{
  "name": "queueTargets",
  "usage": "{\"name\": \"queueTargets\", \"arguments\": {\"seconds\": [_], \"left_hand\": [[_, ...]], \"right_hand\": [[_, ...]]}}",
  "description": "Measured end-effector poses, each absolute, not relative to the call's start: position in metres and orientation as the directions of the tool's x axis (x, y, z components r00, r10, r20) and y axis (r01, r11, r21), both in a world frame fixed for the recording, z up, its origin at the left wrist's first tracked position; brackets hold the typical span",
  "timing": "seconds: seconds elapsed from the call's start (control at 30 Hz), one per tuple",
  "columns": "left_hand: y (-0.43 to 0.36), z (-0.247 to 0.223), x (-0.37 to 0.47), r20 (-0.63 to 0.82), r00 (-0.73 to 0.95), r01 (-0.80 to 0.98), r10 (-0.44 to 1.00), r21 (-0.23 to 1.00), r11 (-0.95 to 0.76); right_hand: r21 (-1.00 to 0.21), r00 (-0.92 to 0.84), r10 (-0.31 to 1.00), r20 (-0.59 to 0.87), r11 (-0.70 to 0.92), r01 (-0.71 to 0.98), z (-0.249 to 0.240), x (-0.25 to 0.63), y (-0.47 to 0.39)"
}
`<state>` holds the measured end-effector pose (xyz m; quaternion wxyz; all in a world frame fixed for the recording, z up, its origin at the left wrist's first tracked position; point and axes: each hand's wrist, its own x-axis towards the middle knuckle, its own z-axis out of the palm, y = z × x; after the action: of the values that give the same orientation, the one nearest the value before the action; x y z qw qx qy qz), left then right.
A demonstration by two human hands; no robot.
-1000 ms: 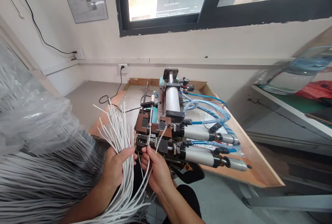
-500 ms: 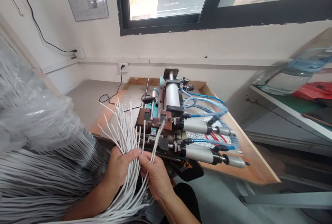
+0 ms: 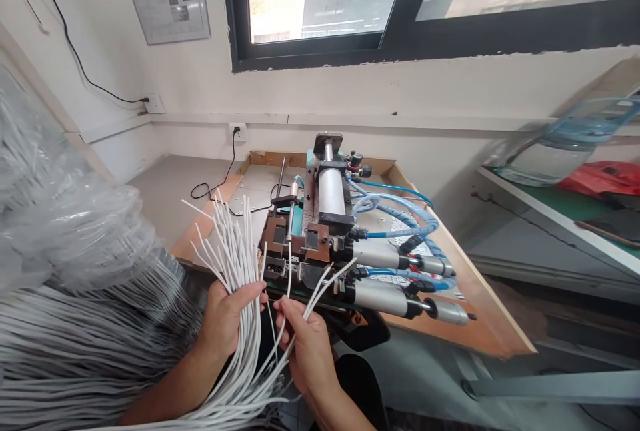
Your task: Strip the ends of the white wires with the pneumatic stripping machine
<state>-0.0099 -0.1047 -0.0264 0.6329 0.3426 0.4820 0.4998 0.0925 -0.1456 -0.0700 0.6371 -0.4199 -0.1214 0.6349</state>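
Observation:
My left hand (image 3: 225, 318) is closed round a thick bundle of white cables (image 3: 245, 238), whose loose ends fan upward. To its right, my right hand (image 3: 303, 334) pinches a single white cable (image 3: 289, 271) between thumb and forefinger, and a few more cables (image 3: 323, 284) lie through the same hand, leaning right. The single cable's tip points up at the middle of the pneumatic machine (image 3: 333, 191), between its two brown blocks; whether it touches is unclear. The hands are a little apart.
Silver cylinders (image 3: 383, 298) and blue hoses (image 3: 425, 218) extend right from the machine, inside a wooden-edged tray (image 3: 493, 301). Plastic-wrapped grey cables (image 3: 90, 344) are heaped at the left. A shelf (image 3: 560, 208) at the right holds a water bottle (image 3: 550, 151).
My right hand has moved slightly right, away from my left hand, with its cables. One cable now stands apart from the others, up at the machine. My left hand has shifted slightly left.

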Motion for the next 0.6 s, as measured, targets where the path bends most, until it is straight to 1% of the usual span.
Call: {"name": "queueTargets", "arguments": {"seconds": [0.17,0.33,0.43,0.5,0.6], "left_hand": [[-0.1035,-0.0252,-0.0092,-0.259,0.029,-0.302,0.965,0.918,0.255],[-0.1031,-0.0245,-0.0077,-0.217,0.061,-0.328,0.974,0.918,0.224],[-0.1033,-0.0251,-0.0063,-0.158,0.098,-0.359,0.982,0.915,0.183],[-0.1034,-0.0266,-0.0058,-0.134,0.105,-0.340,0.985,0.926,0.162],[-0.1038,-0.0299,-0.0060,-0.131,0.124,-0.319,0.984,0.934,0.164]], "right_hand": [[-0.661,0.141,0.902,-0.409,-0.187,-0.727,-0.0679,0.0923,-0.1410],[-0.675,0.133,0.898,-0.419,-0.210,-0.707,-0.0681,0.0949,-0.1368],[-0.705,0.103,0.926,-0.364,-0.201,-0.680,-0.0668,0.0946,-0.1358],[-0.729,0.075,0.947,-0.313,-0.189,-0.658,-0.0660,0.0928,-0.1356],[-0.772,0.111,0.954,-0.278,-0.154,-0.616,-0.0664,0.0888,-0.1369]]}}
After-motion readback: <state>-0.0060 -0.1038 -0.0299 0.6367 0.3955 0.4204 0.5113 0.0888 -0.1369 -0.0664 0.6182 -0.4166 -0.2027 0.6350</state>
